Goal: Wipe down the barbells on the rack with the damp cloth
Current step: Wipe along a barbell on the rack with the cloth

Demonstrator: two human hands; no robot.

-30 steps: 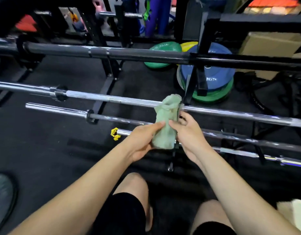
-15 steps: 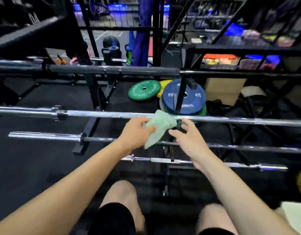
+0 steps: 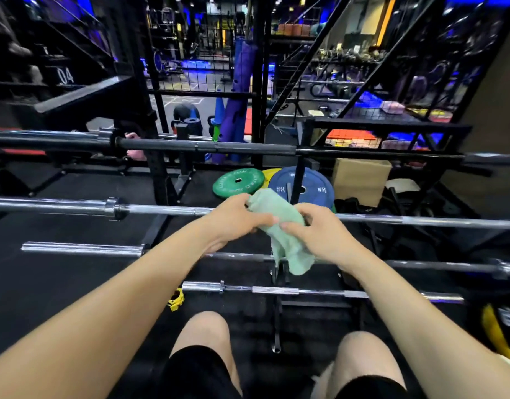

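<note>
A pale green cloth (image 3: 279,226) hangs bunched between both hands, in front of the second silver barbell (image 3: 161,210) from the top. My left hand (image 3: 236,218) grips its upper left part. My right hand (image 3: 320,231) pinches it from the right, and the loose end dangles below toward the third bar. Several barbells lie across the black rack: a black one (image 3: 207,146) on top, then silver ones, with the third (image 3: 84,249) and the lowest (image 3: 277,290) nearer me. The cloth hides part of the second bar.
Green (image 3: 238,182), yellow and blue (image 3: 314,185) weight plates lie on the black floor behind the rack, beside a cardboard box (image 3: 360,180). A yellow collar clip (image 3: 175,299) sits at the lowest bar's left end. Black rack uprights (image 3: 298,180) stand just behind the cloth. My knees are below.
The view tilted upward, showing more of the gym beyond. My right hand, apart from the cloth half a second ago, now pinches it; the cloth hangs lower between both hands.
</note>
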